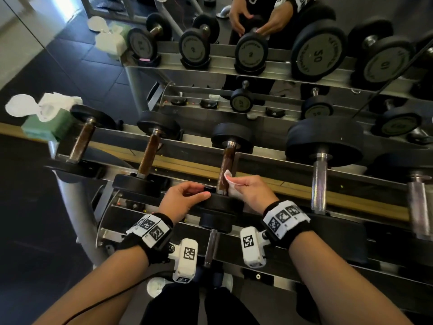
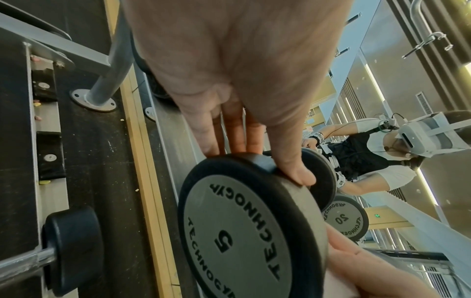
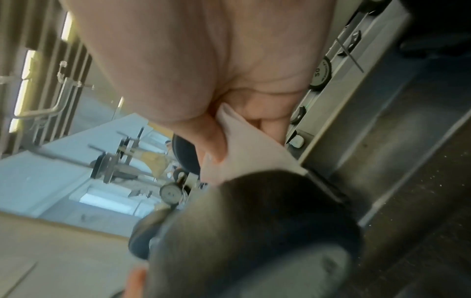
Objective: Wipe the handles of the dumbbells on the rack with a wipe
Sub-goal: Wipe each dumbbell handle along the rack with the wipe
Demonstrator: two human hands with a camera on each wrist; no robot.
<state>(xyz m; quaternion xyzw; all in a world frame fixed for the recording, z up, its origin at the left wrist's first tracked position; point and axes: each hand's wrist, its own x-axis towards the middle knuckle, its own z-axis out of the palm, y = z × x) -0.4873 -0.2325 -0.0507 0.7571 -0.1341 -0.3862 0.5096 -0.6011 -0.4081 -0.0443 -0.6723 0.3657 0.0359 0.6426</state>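
Your left hand [image 1: 181,199] has its fingers curled on the near head of the dumbbell [image 1: 226,171] on the rack [image 1: 269,158]; your right hand [image 1: 251,190] pinches the wipe [image 1: 230,184] against its handle.

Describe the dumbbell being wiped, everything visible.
The dumbbell lies across the rack's top tier, third from its left end. Black round heads; the near one's grey face reads 5. The handle looks dark brown, with a shiny collar at the far end. The left hand grips the near head's rim; the right hand presses a white wipe against the handle.
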